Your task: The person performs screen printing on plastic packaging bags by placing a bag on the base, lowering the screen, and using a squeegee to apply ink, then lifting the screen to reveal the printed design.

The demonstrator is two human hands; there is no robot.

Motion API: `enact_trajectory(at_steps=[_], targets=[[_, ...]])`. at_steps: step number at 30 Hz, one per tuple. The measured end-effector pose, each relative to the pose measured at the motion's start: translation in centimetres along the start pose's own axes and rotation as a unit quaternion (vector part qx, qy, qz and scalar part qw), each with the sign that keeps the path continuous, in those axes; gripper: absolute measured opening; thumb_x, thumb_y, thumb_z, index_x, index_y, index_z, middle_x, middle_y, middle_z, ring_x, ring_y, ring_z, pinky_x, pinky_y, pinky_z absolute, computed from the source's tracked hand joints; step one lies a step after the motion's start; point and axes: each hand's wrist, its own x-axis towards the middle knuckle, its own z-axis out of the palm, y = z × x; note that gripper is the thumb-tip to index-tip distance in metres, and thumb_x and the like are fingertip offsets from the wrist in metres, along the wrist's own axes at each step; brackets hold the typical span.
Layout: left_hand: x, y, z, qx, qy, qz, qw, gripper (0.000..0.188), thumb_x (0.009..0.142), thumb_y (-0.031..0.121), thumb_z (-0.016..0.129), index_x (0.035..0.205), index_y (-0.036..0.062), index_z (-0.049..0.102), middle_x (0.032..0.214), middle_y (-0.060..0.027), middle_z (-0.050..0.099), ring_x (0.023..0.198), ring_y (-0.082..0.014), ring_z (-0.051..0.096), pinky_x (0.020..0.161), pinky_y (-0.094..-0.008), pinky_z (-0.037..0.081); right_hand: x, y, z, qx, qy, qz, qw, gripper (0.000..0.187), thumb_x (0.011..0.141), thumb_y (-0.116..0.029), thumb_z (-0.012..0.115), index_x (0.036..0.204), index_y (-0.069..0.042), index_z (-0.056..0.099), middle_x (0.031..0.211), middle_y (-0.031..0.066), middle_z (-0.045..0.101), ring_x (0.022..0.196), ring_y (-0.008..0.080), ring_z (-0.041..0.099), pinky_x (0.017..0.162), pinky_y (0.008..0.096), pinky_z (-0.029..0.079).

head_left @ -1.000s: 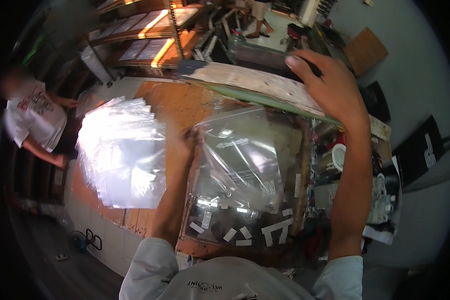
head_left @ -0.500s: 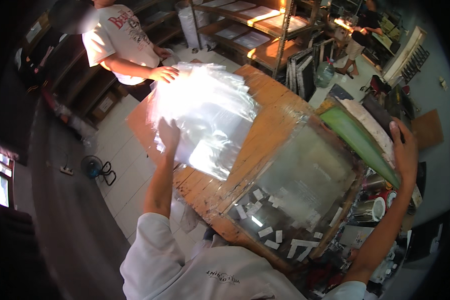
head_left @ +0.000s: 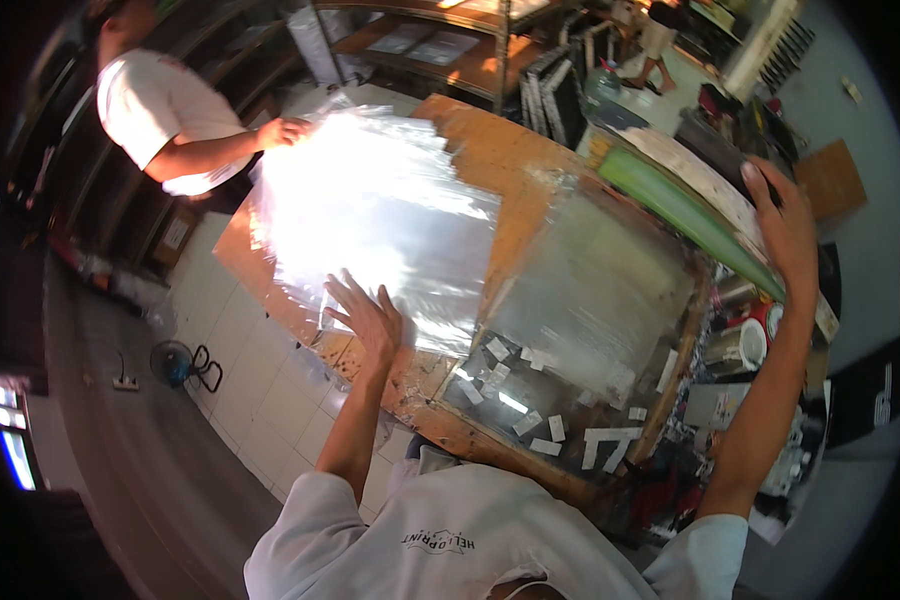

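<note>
My left hand [head_left: 370,318] lies open, fingers spread, on the near edge of a fanned stack of clear plastic sheets or bags [head_left: 430,220]. Strong glare hides part of the stack. At the right, my right hand [head_left: 788,225] is closed on the near end of a raised, tilted frame with a green face [head_left: 675,205] and a whitish side; it looks like a printing screen. Left of that frame, a cloudy clear sheet [head_left: 595,290] lies on a glass-like plate on the table, with several small white pieces of tape [head_left: 545,447] near it.
The wooden table [head_left: 520,150] bears all this. Across it, a co-worker's hand [head_left: 285,132] touches the stack's far-left corner. Cans [head_left: 738,345] and clutter crowd the right side. Shelves [head_left: 410,45] and dark frames [head_left: 553,95] stand behind; a fan [head_left: 173,363] stands on the floor.
My left hand has moved from the stack's left edge to its near edge, and its fingers have spread. The view has shifted. My right hand keeps its hold on the frame.
</note>
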Motion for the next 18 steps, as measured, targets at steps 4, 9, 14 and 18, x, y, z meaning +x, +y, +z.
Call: enact_trajectory(at_steps=[4, 9, 14, 18], targets=[[-3.0, 8.9, 0.9, 0.046, -0.197, 0.168, 0.965, 0.059, 0.109, 0.043, 0.025, 0.149, 0.0049, 0.046, 0.168, -0.0276, 0.001, 0.155, -0.046, -0.01, 0.117, -0.0724, -0.011, 0.5, -0.4, 0.0, -0.018, 0.003, -0.017, 1.0, 0.058, 0.097, -0.055, 0.059, 0.124, -0.006, 0.071, 0.116, 0.0209, 0.072, 0.112, 0.0364, 0.067, 0.099, 0.0382, 0.048], [-8.7, 18.3, 9.5, -0.037, -0.226, 0.312, 0.922, 0.055, 0.106, 0.04, 0.043, 0.153, 0.0108, 0.045, 0.166, -0.0264, 0.02, 0.156, -0.0455, 0.009, 0.116, -0.0754, 0.002, 0.6, 0.4, 0.4, -0.009, 0.021, -0.033, 0.999, 0.06, 0.095, -0.061, 0.057, 0.121, -0.009, 0.073, 0.104, 0.0188, 0.075, 0.1, 0.0364, 0.071, 0.092, 0.0423, 0.052], [-12.8, 26.7, 13.5, -0.074, -0.231, 0.48, 0.843, 0.061, 0.103, 0.041, 0.049, 0.156, 0.0121, 0.041, 0.166, -0.0238, 0.022, 0.156, -0.0431, 0.013, 0.116, -0.0758, 0.007, 0.7, 0.8, 0.6, -0.022, 0.022, -0.076, 0.997, 0.055, 0.097, -0.055, 0.056, 0.12, -0.008, 0.073, 0.106, 0.0204, 0.073, 0.101, 0.0364, 0.069, 0.092, 0.0454, 0.049], [-15.5, 30.6, 13.7, -0.087, -0.262, 0.546, 0.791, 0.062, 0.102, 0.04, 0.051, 0.156, 0.0111, 0.04, 0.166, -0.0243, 0.022, 0.155, -0.0434, 0.013, 0.116, -0.0755, 0.009, -0.7, -1.8, -3.5, 0.021, -0.065, -0.084, 0.994, 0.046, 0.106, -0.032, 0.046, 0.089, 0.004, 0.069, 0.075, 0.016, 0.065, 0.068, 0.0244, 0.063, 0.069, 0.0459, 0.057]])
